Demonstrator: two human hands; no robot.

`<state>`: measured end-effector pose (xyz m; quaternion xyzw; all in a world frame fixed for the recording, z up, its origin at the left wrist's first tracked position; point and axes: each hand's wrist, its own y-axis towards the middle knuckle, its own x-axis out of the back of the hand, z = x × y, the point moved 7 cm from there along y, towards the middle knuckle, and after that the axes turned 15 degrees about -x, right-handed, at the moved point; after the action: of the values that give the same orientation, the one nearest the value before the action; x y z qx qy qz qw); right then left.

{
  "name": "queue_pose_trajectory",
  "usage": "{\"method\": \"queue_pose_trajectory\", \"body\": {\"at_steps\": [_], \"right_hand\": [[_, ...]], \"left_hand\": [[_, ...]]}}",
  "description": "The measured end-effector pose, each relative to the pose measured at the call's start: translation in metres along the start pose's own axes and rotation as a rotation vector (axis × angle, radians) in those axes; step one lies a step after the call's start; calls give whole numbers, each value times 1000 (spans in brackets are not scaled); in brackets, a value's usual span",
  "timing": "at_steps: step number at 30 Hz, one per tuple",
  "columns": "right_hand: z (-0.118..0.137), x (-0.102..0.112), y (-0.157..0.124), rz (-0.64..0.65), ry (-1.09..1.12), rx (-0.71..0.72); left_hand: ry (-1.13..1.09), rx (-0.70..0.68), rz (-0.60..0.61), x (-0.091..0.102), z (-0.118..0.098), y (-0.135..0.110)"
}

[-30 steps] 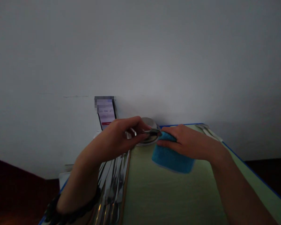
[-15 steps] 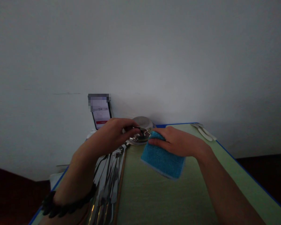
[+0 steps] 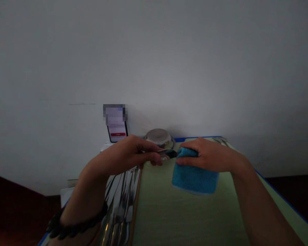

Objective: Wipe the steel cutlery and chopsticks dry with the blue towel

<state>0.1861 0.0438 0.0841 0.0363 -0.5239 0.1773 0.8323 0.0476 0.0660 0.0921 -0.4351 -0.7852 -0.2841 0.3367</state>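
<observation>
Between my hands is a shiny, curved piece of metal that looks like a spoon (image 3: 168, 154), held above the table. My left hand (image 3: 140, 152) is closed on its left end with thumb and fingers. My right hand (image 3: 204, 155) grips a folded blue cloth (image 3: 195, 179), pinched around the other end of the metal piece. The cloth hides that end, and its lower part hangs down. Under my left forearm lie several knives and other cutlery pieces (image 3: 120, 205), side by side in a tray with a brown edge (image 3: 135, 208).
An upturned round metal bowl (image 3: 159, 136) stands at the back against the wall. To its left a phone (image 3: 117, 130) leans upright. More cutlery (image 3: 220, 140) lies at the back right of the green table (image 3: 184, 218), which has a blue edge.
Both hands have shifted right in the view, keeping hold of the metal piece and the cloth. More of the metal piece's shiny surface shows between them. The view itself has turned slightly.
</observation>
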Motion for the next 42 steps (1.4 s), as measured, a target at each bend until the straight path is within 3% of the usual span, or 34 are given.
{"method": "queue_pose_trajectory", "body": {"at_steps": [5, 10, 16, 23, 28, 35, 39, 42], "right_hand": [[2, 1, 0, -46, -42, 19], [5, 0, 2, -45, -28, 55], [15, 3, 1, -72, 1, 120], [21, 0, 4, -49, -13, 87], [24, -2, 3, -48, -10, 58], [18, -10, 3, 112, 52, 14], [15, -8, 2, 92, 21, 16], [14, -4, 1, 55, 19, 17]], "left_hand": [[89, 1, -58, 0, -5, 7], [29, -71, -39, -8, -14, 13], [-85, 3, -1, -9, -15, 11], [-104, 12, 56, -7, -17, 11], [-17, -6, 43, 3, -15, 7], [64, 25, -14, 23, 3, -10], [27, 94, -110, 32, 14, -20], [-15, 103, -89, 27, 15, -18]]}}
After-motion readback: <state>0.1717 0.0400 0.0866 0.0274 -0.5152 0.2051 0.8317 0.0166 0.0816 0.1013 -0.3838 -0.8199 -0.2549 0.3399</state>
